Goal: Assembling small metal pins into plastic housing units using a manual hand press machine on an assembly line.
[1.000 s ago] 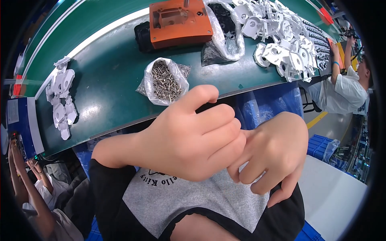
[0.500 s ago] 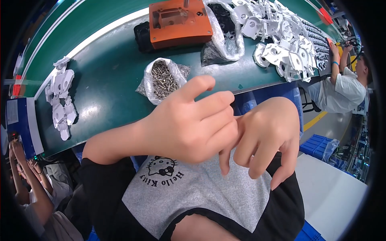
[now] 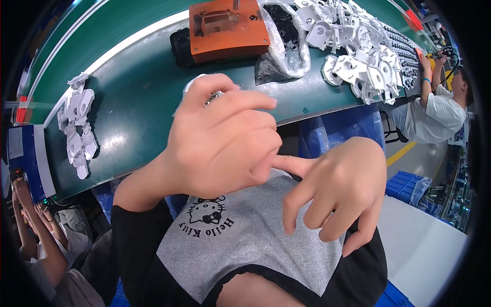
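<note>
Left hand (image 3: 220, 146), grip loosely curled and empty, hovers just before the screw bag (image 3: 207, 94).

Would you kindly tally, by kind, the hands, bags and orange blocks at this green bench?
Own hands: 2, left hand and right hand
Clear bags: 2, screw bag behind the left hand, bag of black parts
Orange block: 1
Total: 5
</note>
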`<action>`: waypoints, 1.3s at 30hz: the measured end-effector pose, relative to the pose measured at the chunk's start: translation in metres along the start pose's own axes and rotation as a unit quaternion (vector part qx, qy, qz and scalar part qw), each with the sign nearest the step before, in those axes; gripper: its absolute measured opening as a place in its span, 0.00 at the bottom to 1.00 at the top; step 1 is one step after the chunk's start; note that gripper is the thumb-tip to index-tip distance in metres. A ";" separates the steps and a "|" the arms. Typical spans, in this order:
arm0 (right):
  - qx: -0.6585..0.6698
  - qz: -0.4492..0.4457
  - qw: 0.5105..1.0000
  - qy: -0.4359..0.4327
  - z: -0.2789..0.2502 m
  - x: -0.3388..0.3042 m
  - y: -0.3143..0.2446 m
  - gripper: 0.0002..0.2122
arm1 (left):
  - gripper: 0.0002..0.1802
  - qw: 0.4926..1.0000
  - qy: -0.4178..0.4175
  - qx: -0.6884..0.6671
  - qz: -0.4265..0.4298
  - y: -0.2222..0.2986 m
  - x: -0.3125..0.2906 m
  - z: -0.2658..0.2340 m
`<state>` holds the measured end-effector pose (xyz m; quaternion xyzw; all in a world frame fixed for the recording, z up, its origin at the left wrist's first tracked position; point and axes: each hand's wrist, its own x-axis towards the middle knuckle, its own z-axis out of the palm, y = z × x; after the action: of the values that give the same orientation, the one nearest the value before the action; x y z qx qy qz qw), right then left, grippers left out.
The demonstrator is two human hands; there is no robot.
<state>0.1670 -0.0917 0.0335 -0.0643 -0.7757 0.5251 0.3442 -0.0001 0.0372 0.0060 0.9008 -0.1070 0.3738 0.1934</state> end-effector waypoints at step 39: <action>-0.522 0.543 0.325 0.572 -0.149 -0.167 0.151 0.14 | 0.15 0.800 0.256 0.025 -0.542 -0.104 -0.247 -0.076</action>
<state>0.3431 0.0124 -0.1428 -0.9221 -0.2939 -0.0841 0.2371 -0.1852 0.1758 -0.1491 0.6878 0.4615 0.4276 0.3620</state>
